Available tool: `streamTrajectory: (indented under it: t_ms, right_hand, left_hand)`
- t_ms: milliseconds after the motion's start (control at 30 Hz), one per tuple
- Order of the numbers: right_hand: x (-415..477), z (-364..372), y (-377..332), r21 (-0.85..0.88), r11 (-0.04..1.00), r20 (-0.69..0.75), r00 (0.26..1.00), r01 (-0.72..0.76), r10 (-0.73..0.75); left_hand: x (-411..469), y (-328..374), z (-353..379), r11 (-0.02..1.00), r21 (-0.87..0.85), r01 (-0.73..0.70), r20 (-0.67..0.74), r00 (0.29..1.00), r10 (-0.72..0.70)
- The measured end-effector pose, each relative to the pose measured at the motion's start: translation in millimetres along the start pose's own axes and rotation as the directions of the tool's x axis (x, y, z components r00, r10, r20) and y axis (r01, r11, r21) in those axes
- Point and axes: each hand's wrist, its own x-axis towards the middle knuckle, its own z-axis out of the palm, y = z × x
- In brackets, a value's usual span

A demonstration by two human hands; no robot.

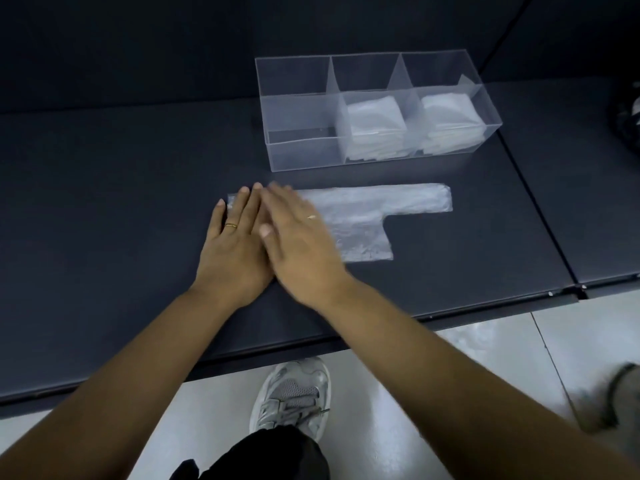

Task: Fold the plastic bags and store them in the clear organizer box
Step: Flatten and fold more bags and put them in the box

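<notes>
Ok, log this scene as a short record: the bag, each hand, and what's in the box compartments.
bag: plastic bag flat on the dark table, in front of the clear organizer box
left hand: flat, pressing the bag's left end
right hand: flat on the bag, blurred
box left: no bags seen
box middle: middle stack of folded bags
box right: right stack of folded bags

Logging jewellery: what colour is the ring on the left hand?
Gold ring on the left hand; head view.

One bag [374, 206], one box [298, 157], two stacks [375, 124]
</notes>
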Motion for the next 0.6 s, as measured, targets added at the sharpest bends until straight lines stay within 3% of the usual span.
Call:
streamTrajectory:
  t_ms: [100,267,400,467,533,600]
  right_hand:
    - [6.4,18.2,18.1,-0.243,0.969,0.111,0.991,-0.043,0.072]
    - [-2.1,-23.9,89.9,-0.5,0.859,0.05,0.987,-0.109,0.155]
    - [-15.0,-65.0,128.2,-0.542,0.797,-0.039,0.955,-0.268,0.295]
    - [-20.7,-77.8,129.2,-0.536,0.79,-0.11,0.952,-0.298,0.285]
    - [-32.7,-88.4,120.9,-0.416,0.872,-0.178,0.963,-0.26,0.202]
    - [-47.3,-96.4,107.7,-0.24,0.963,-0.151,0.984,-0.125,0.09]
  left_hand:
    - [-0.5,-2.9,0.3,1.0,-0.019,-0.004,0.007,1.0,0.004]
    - [0.1,-9.7,-1.5,1.0,-0.02,0.017,0.004,1.0,-0.017]
    - [-3.2,-23.4,-6.5,0.997,-0.004,0.071,0.039,0.997,-0.071]
    - [-4.5,-27.3,-10.9,0.997,-0.012,0.081,0.052,0.995,-0.081]
    - [-7.5,-25.7,-15.7,0.996,-0.07,0.046,-0.001,0.999,-0.047]
    - [-13.3,-15.5,-20.2,0.985,-0.15,-0.086,-0.081,0.994,0.075]
